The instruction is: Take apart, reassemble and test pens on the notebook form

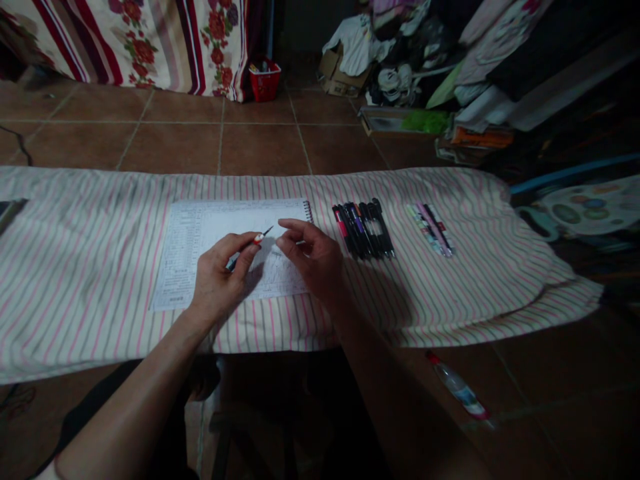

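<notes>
My left hand point(223, 270) is closed around a pen point(259, 238), whose red-and-white front part and thin dark tip stick out past the fingertips toward the upper right. Just right of that tip hovers my right hand point(315, 257), its thumb and forefinger apart and nothing visible between them. Both hands are over a spiral-bound notebook point(225, 217) with handwriting and sketch-like marks on its pages. Beside the right hand, several pens point(364, 230), mostly black with red and purple ones among them, lie in a row. Farther right is a smaller group of pale and pink pens point(433, 230).
A striped cloth point(100, 267) covers the table. A plastic bottle point(460, 388) lies on the tiled floor to the right. Beyond the table stand a red basket point(265, 81) and a cardboard box point(345, 80) with clothes. A dark object point(11, 212) rests at the left edge.
</notes>
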`<move>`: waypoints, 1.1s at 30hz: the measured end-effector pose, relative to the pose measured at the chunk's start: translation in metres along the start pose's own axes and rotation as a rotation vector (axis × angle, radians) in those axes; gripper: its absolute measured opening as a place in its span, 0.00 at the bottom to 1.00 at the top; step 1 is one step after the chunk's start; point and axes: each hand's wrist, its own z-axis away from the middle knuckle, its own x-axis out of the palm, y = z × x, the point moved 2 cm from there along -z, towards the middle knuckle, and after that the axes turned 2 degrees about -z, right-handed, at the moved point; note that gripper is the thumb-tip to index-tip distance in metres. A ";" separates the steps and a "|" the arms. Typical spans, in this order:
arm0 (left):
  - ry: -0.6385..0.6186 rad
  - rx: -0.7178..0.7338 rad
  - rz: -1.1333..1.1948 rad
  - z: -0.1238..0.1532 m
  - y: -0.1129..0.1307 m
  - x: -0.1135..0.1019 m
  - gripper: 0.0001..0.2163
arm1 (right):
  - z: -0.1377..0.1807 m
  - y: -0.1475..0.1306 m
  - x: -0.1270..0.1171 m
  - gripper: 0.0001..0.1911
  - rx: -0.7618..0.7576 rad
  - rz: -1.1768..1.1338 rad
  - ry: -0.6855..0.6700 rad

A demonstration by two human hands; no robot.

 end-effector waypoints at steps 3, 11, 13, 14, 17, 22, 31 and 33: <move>0.022 -0.064 0.014 -0.001 0.000 -0.003 0.08 | -0.002 0.007 -0.001 0.08 -0.042 0.163 0.033; -0.002 -0.222 0.121 -0.002 -0.001 -0.005 0.10 | 0.000 0.020 0.008 0.06 -0.143 0.730 -0.123; -0.006 -0.229 0.122 -0.002 -0.001 -0.006 0.10 | 0.001 0.018 0.009 0.06 -0.137 0.806 -0.156; -0.009 -0.231 0.121 -0.002 0.000 -0.006 0.11 | 0.002 0.017 0.010 0.06 -0.130 0.838 -0.175; -0.022 -0.230 0.118 -0.002 0.002 -0.007 0.10 | 0.003 0.013 0.010 0.06 -0.111 0.906 -0.226; -0.041 -0.218 0.066 -0.002 0.002 -0.008 0.11 | 0.002 0.013 0.011 0.07 -0.143 0.921 -0.228; -0.044 -0.199 0.042 -0.001 -0.003 -0.003 0.11 | -0.004 0.013 0.006 0.01 0.071 0.146 -0.072; -0.052 -0.193 0.044 -0.001 -0.002 -0.003 0.11 | -0.006 0.011 0.004 0.04 0.136 -0.010 -0.052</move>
